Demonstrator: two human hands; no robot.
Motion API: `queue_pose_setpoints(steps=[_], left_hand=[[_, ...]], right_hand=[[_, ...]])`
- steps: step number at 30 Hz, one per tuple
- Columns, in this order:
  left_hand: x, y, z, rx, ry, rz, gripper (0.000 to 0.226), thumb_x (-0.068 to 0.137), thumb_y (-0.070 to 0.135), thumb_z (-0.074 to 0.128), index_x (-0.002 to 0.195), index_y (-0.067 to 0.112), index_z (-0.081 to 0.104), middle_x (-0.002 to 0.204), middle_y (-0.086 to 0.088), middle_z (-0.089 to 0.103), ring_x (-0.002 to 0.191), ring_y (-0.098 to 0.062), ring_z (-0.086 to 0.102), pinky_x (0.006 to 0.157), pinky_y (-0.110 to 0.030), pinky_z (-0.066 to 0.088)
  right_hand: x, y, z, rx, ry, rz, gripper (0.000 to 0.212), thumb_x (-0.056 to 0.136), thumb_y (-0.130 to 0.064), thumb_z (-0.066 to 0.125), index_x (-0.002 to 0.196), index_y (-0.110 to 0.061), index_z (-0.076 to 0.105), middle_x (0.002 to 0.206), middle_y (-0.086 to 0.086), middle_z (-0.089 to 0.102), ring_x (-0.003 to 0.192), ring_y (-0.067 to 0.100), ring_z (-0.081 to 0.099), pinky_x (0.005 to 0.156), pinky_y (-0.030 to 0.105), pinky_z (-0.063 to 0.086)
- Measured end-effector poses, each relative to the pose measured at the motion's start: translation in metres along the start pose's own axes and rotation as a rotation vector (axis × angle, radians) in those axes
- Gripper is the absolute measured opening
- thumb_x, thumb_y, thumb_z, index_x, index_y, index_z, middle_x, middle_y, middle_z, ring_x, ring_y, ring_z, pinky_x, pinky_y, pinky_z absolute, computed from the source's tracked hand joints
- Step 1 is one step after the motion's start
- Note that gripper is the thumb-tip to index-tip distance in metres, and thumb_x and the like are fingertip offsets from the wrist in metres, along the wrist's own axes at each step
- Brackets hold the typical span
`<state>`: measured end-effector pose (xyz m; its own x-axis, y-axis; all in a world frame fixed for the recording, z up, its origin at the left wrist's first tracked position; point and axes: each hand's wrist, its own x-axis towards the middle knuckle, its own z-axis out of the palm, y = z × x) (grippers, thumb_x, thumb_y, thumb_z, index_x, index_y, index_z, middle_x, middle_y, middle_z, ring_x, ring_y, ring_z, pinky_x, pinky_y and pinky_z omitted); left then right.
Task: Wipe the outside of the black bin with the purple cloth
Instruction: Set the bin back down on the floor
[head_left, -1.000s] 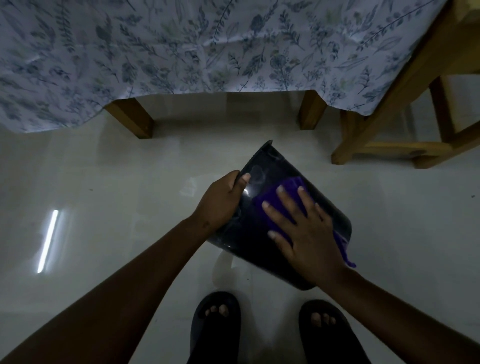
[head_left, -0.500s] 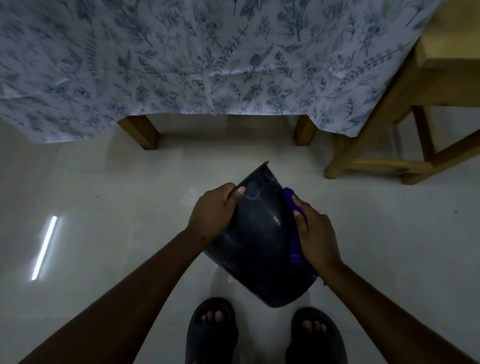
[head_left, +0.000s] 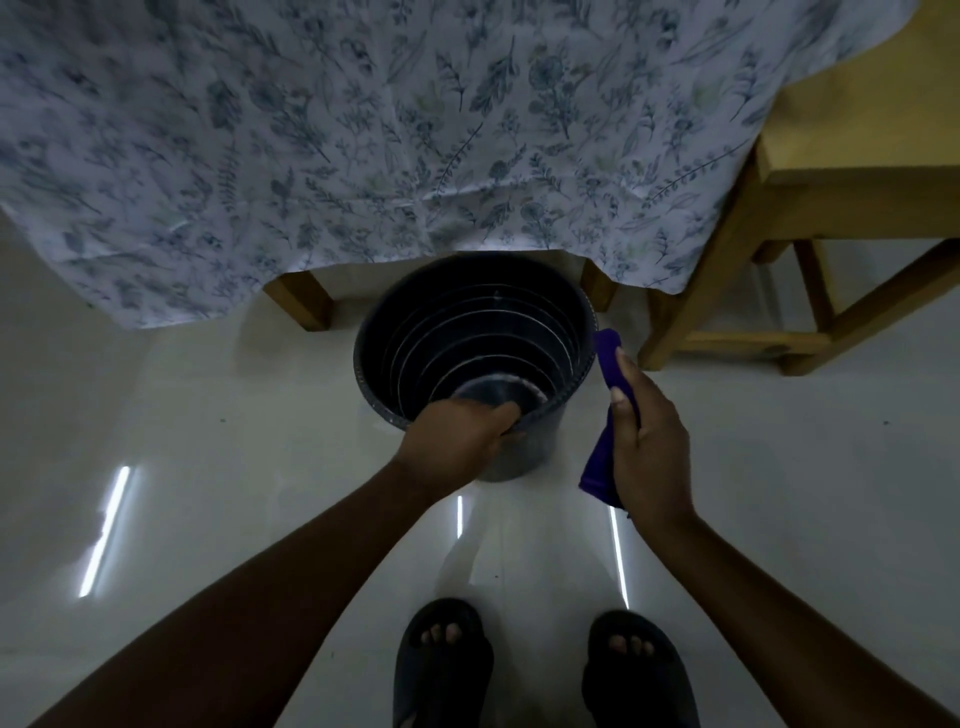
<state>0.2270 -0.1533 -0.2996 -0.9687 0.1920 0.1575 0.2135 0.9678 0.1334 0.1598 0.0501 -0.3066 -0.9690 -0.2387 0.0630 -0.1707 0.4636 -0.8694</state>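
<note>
The black bin (head_left: 400, 322) stands upright on the pale floor with its round mouth facing me and ribbed rings visible inside. My left hand (head_left: 457, 441) grips the near rim, fingers curled over the edge into the bin. My right hand (head_left: 649, 447) holds the purple cloth (head_left: 608, 358) just right of the bin. The cloth's top end lies next to the bin's right rim, and its lower end hangs below my palm. Whether the cloth touches the bin I cannot tell.
A floral tablecloth (head_left: 363, 130) hangs over a wooden table right behind the bin, with table legs (head_left: 301, 301) at either side. A wooden stool (head_left: 831, 208) stands at the right. My feet in dark sandals (head_left: 441, 670) are below on the glossy floor.
The bin went from tilted on its side between my hands to upright on the floor. My left hand shifted to its near rim. My right hand came off the bin's side with the cloth.
</note>
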Motion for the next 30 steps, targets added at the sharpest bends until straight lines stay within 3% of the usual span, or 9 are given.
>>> queue_pose_setpoints(steps=[4,8,11,15,18,20,22,26,30], left_hand=[[-0.012,0.003,0.022,-0.021,-0.040,0.019,0.016,0.078,0.018,0.070,0.084,0.016,0.056,0.055,-0.001,0.062,0.042,-0.019,0.056,0.036,-0.027,0.047],[-0.026,0.018,0.039,0.015,-0.099,0.065,0.015,0.072,0.015,0.071,0.083,0.017,0.062,0.056,0.001,0.062,0.043,-0.018,0.057,0.036,-0.025,0.046],[-0.031,0.028,0.046,0.015,-0.113,0.080,0.011,0.074,0.016,0.061,0.082,0.017,0.054,0.054,0.000,0.060,0.041,-0.019,0.055,0.035,-0.023,0.044],[-0.029,0.040,0.047,-0.045,-0.117,0.036,0.011,0.077,0.019,0.057,0.083,0.017,0.048,0.054,0.000,0.060,0.041,-0.019,0.056,0.036,-0.021,0.039],[-0.028,0.050,0.041,-0.156,-0.286,-0.036,0.019,0.086,0.029,0.058,0.100,0.015,0.054,0.081,-0.005,0.070,0.067,-0.024,0.067,0.052,-0.026,0.047],[-0.026,0.050,0.036,-0.224,-0.444,-0.105,0.038,0.088,0.047,0.054,0.113,0.018,0.056,0.104,-0.003,0.069,0.092,-0.022,0.066,0.070,-0.027,0.047],[-0.019,0.052,0.027,-0.305,-0.509,-0.171,0.046,0.084,0.056,0.056,0.114,0.022,0.057,0.109,0.000,0.067,0.098,-0.018,0.064,0.076,-0.025,0.046],[0.014,0.052,-0.003,-0.359,-0.384,-0.241,0.038,0.091,0.047,0.052,0.121,0.025,0.055,0.117,0.000,0.065,0.104,-0.017,0.061,0.083,-0.023,0.043],[0.056,0.055,-0.034,-0.374,-0.227,-0.210,0.035,0.089,0.047,0.053,0.116,0.025,0.057,0.114,0.005,0.066,0.103,-0.012,0.060,0.088,-0.027,0.048]], right_hand=[[0.001,0.007,0.002,-0.039,-0.019,-0.020,0.042,0.100,-0.027,0.042,0.142,-0.025,0.041,0.137,-0.006,0.052,0.125,0.007,0.046,0.101,0.022,0.037],[-0.002,0.015,0.003,-0.033,-0.038,-0.012,0.040,0.100,-0.022,0.043,0.141,-0.023,0.043,0.138,-0.002,0.053,0.125,0.006,0.047,0.099,0.006,0.031],[-0.005,0.020,0.002,-0.084,-0.056,-0.020,0.041,0.101,-0.022,0.042,0.141,-0.021,0.043,0.138,0.000,0.053,0.122,0.002,0.045,0.096,0.000,0.027],[-0.006,0.022,-0.003,-0.088,-0.068,-0.019,0.041,0.101,-0.023,0.040,0.142,-0.022,0.043,0.137,0.002,0.054,0.124,0.011,0.049,0.099,0.017,0.036],[-0.003,0.018,-0.010,-0.042,-0.066,-0.027,0.040,0.101,-0.023,0.040,0.141,-0.022,0.043,0.138,0.002,0.054,0.126,0.013,0.049,0.104,0.028,0.041],[-0.001,0.015,-0.015,-0.027,-0.063,-0.017,0.040,0.101,-0.023,0.040,0.141,-0.022,0.043,0.138,0.001,0.054,0.126,0.012,0.049,0.104,0.026,0.040],[-0.001,0.012,-0.021,-0.019,-0.054,-0.007,0.040,0.101,-0.023,0.040,0.141,-0.021,0.044,0.138,0.000,0.054,0.127,0.011,0.049,0.104,0.023,0.039],[0.004,0.009,-0.037,-0.018,-0.006,0.004,0.041,0.101,-0.023,0.040,0.142,-0.021,0.043,0.139,0.001,0.053,0.127,0.014,0.048,0.106,0.033,0.040],[0.021,-0.002,-0.061,-0.049,0.092,-0.021,0.041,0.101,-0.023,0.042,0.141,-0.023,0.043,0.135,0.002,0.056,0.124,0.016,0.051,0.100,0.027,0.040]])
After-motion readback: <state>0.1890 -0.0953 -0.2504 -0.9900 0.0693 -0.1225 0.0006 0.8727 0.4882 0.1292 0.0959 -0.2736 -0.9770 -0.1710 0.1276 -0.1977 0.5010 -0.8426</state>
